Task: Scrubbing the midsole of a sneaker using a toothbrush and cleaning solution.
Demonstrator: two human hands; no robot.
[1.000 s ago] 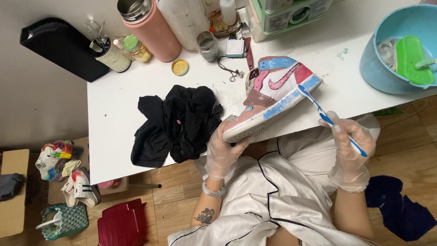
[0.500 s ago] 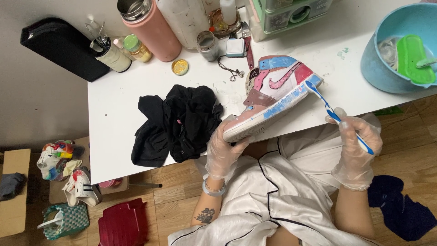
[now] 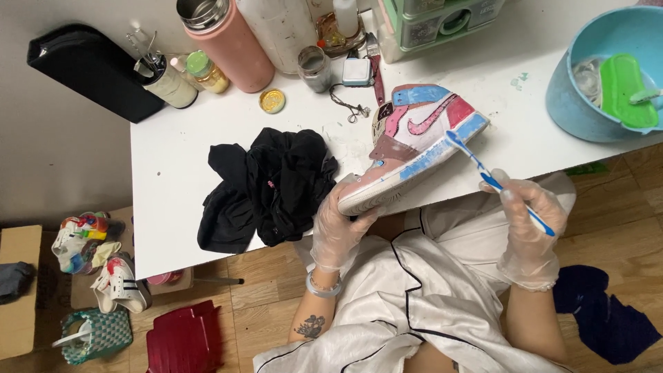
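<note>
since a second ago the toothbrush (image 3: 498, 184) has swung up so its bristle head now touches the sole edge of the sneaker (image 3: 414, 141) near the heel, where before it hung a bit off to the side. the right hand (image 3: 530, 228), in a clear glove, has its fingers clenched round the blue and white handle, just off the table edge. the left hand (image 3: 340, 224), gloved too, is grasping the toe of the sneaker from underneath, fingers curled around the tip, holding it tilted with the heel resting on the white table (image 3: 173, 173). the shoe's a high-top painted pink, blue and brownish, sitting at the near edge of the table, right in front of the person. just left of it lies a crumpled black cloth (image 3: 266, 183), almost touching the left hand. far right there's a blue basin (image 3: 573, 103) with a green brush (image 3: 621, 90) in it, well apart from the shoe. a pink thermos (image 3: 224, 38) stands at the back.
</note>
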